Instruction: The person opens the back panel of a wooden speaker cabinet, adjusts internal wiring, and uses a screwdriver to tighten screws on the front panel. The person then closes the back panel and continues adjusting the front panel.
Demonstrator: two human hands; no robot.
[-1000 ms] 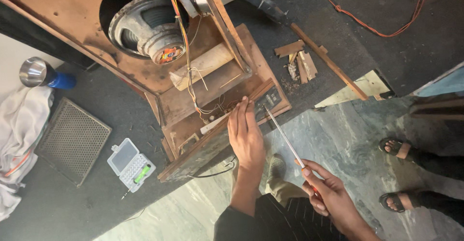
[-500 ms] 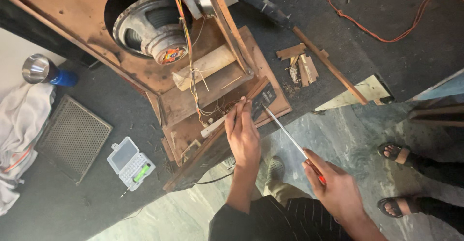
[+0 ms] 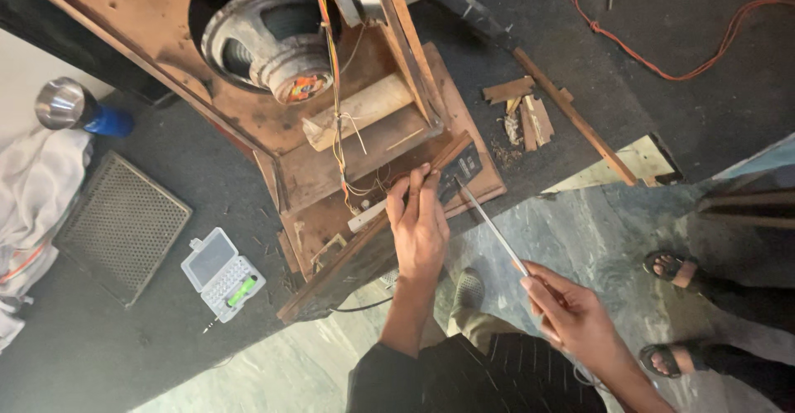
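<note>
Left hand (image 3: 420,227) reaching into the open wooden speaker cabinet (image 3: 248,82) lying on the floor, fingers (image 3: 414,183) pinched together on the small black panel (image 3: 460,164) at its lower edge, right by the tangled wires (image 3: 348,173). Right hand (image 3: 571,313) wrapped tight around a long screwdriver (image 3: 490,229), tip touching that same panel. Little bit case (image 3: 222,273) sitting open on the dark mat, well apart.

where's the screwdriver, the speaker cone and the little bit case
screwdriver (image 3: 490,224), head view, on the middle of its metal shaft, held in the right hand (image 3: 571,313)
speaker cone (image 3: 269,44), head view, on the grey back of the cone inside the wooden cabinet
bit case (image 3: 222,274), head view, on the open tray
</note>
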